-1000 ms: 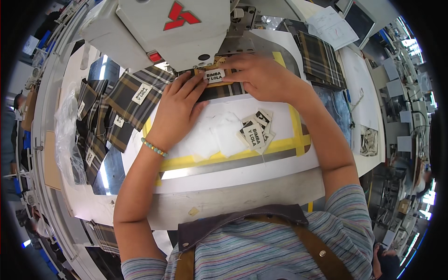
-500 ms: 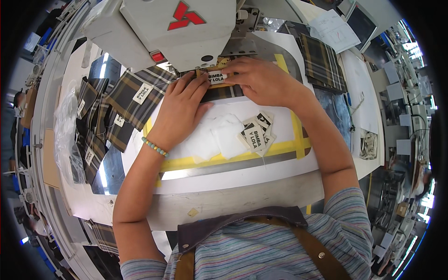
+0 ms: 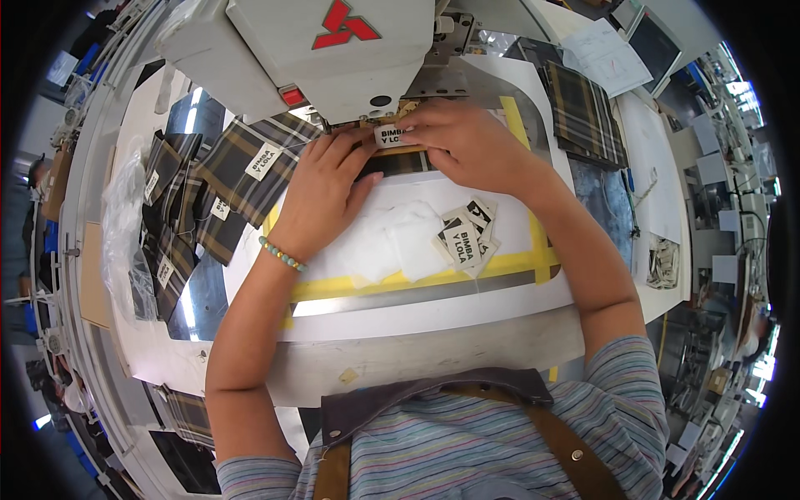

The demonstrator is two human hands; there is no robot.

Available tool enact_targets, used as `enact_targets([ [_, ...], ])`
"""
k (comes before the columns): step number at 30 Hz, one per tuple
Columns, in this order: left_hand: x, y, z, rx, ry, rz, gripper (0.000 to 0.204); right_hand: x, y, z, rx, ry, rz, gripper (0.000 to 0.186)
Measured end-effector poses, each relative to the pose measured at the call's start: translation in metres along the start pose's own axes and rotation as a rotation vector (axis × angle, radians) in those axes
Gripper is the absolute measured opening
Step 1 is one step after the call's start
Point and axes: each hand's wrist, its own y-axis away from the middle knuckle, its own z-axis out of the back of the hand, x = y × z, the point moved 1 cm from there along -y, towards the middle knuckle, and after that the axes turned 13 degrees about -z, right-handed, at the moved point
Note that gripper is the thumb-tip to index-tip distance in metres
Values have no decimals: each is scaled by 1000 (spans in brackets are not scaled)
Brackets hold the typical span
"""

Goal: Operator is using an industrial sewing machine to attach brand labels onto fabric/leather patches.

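Observation:
A small white fabric label [image 3: 386,137] with dark lettering lies under the sewing machine head [image 3: 329,71], on a dark plaid fabric piece [image 3: 398,164]. My right hand [image 3: 479,154] has its bent fingertips closed on the label's right side, covering part of it. At the left edge of the label, my left hand [image 3: 327,190] rests with its fingers stretched forward and thumb apart. The fingertips of both hands partly hide the clamp area. Nearer me, a loose pile of similar labels [image 3: 464,243] sits beside thin white sheets [image 3: 392,237].
Plaid pieces with labels attached [image 3: 250,171] spread at the left, near clear plastic wrap [image 3: 125,225]. A stack of plaid fabric [image 3: 587,112] stands at the far right, near a paper sheet [image 3: 608,54]. A bundle of labels [image 3: 663,262] lies at the right edge. Yellow tape [image 3: 400,279] borders the white work plate.
The whole view has shifted slightly. My right fingers have moved a little further over the label, covering more of its right side. My left hand stays beside it.

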Motion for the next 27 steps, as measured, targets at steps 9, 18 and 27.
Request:
enact_targets([
  [9, 6, 4, 11, -50, -76, 21, 25, -10, -3, -19, -41, 81, 52, 37],
  [18, 8, 9, 12, 15, -143, 41, 34, -14, -4, -32, 5, -7, 92, 40],
  [27, 10, 11, 10, 59, -119, 64, 36, -4, -1, -33, 7, 65, 16, 35],
])
